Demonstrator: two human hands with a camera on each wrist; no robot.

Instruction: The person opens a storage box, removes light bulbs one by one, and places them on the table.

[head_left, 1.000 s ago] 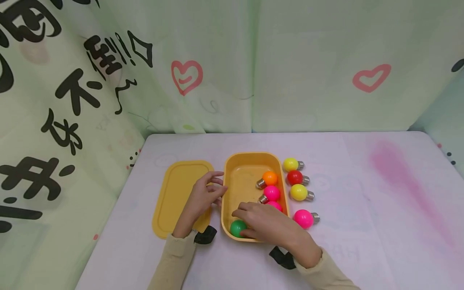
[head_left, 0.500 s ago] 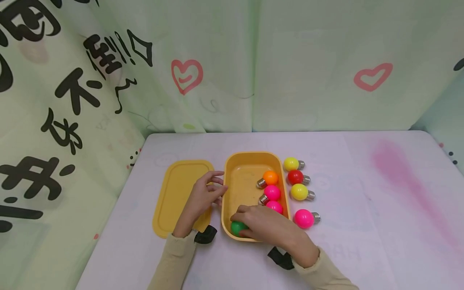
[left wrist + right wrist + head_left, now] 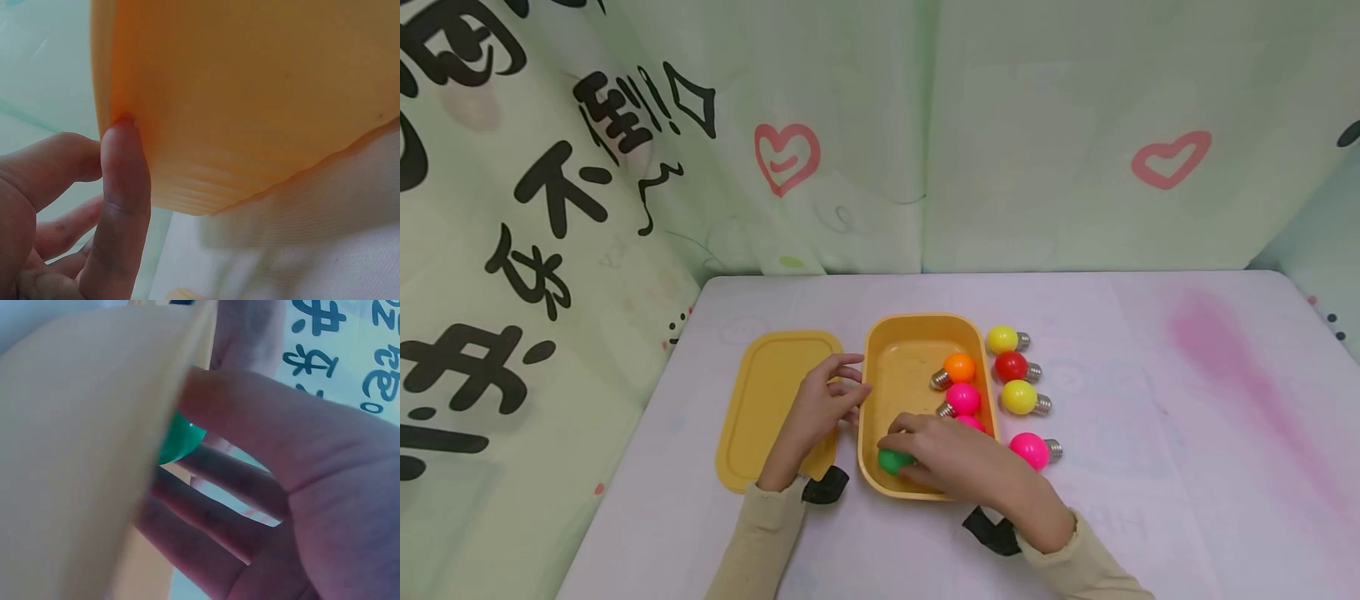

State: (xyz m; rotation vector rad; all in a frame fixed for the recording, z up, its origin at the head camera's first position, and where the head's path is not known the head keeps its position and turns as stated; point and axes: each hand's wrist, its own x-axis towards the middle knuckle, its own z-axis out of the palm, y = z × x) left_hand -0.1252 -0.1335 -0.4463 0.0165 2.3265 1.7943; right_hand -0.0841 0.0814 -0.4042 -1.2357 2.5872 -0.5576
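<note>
Low inside the open yellow plastic box (image 3: 891, 350), my right hand (image 3: 958, 454) grips a green light bulb (image 3: 895, 461) between thumb and fingers. In the right wrist view, the green globe (image 3: 181, 439) shows beyond the blurred box wall; its base is hidden. My left hand (image 3: 823, 398) touches the box's left side, its fingers fairly straight. One fingertip (image 3: 125, 134) lies against the outer wall below the rim. In the box are an orange bulb (image 3: 959, 367), a pink bulb (image 3: 962, 398) and another pink bulb (image 3: 972, 423), partly covered by my right hand.
A yellow lid (image 3: 767, 392) lies flat left of the box, partly under my left forearm. Right of the box lie a yellow bulb (image 3: 1002, 339), a red bulb (image 3: 1011, 367), a second yellow bulb (image 3: 1018, 397) and a pink bulb (image 3: 1030, 450). A printed curtain (image 3: 1037, 208) hangs behind the table.
My right hand has shifted slightly right, and the green bulb has moved a little away from the box's near edge. The left hand has stayed at the box's side.
</note>
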